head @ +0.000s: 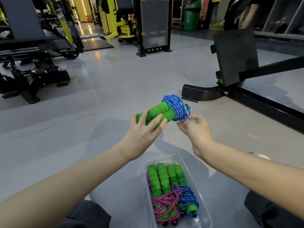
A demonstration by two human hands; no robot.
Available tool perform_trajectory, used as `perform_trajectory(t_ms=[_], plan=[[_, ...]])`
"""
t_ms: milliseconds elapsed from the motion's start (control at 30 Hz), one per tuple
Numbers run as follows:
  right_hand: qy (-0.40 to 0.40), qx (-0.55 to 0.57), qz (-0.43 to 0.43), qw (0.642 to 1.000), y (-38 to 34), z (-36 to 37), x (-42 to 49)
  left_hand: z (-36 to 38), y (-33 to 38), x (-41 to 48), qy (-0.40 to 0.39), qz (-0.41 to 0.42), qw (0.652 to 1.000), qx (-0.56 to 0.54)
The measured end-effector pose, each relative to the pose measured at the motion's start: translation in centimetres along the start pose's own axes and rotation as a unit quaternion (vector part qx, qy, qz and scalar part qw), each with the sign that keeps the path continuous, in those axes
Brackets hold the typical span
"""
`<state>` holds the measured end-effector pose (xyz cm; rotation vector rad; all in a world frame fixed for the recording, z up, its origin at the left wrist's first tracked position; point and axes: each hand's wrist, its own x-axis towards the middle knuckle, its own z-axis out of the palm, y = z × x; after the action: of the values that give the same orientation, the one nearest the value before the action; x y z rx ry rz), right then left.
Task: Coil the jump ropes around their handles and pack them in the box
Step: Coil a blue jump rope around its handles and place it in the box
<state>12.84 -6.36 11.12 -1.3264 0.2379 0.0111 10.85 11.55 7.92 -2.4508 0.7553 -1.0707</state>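
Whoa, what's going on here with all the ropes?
A person on a gym floor is packing jump ropes. Their left hand holds the two green handles of a blue rope that is wound around them, and the right hand has its fingers at the rope's loose end. A pink rope and a second blue rope already lie coiled in the clear box below.

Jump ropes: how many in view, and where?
3. One blue rope, coiled, in the left hand; a pink rope and a second blue rope in the clear box. Others could hide underneath.
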Motion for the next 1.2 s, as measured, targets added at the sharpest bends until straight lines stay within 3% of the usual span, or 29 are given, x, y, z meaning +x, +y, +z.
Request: perform_trajectory(t_ms=[200,367,500,767,1000,1200], plan=[[-0.112,-0.186,-0.174,0.96,0.8,-2.1,0.9,0.1,-0.9,-0.2,-0.003,-0.016,1.0,-0.012],[-0.129,-0.367,-0.34,0.856,0.3,-3.7,1.8,0.1,-1.0,-0.7,-0.003,0.001,1.0,-0.016],[-0.175,-0.413,-0.429,0.784,-1.0,-4.4,2.4,0.4,-1.4,-0.8,0.01,0.02,1.0,-0.019],[-0.123,-0.37,-0.399,0.83,-2.8,-4.6,3.6,0.6,-1.4,-0.8,0.035,0.027,0.999,-0.032],[-0.165,-0.286,-0.259,0.908,-2.2,-4.4,3.8,0.8,-1.2,-0.9,0.033,0.027,0.998,-0.039],[-0.237,-0.239,-0.206,0.919,-2.4,-4.8,4.3,0.6,-1.0,-1.0,0.038,0.034,0.997,-0.053]])
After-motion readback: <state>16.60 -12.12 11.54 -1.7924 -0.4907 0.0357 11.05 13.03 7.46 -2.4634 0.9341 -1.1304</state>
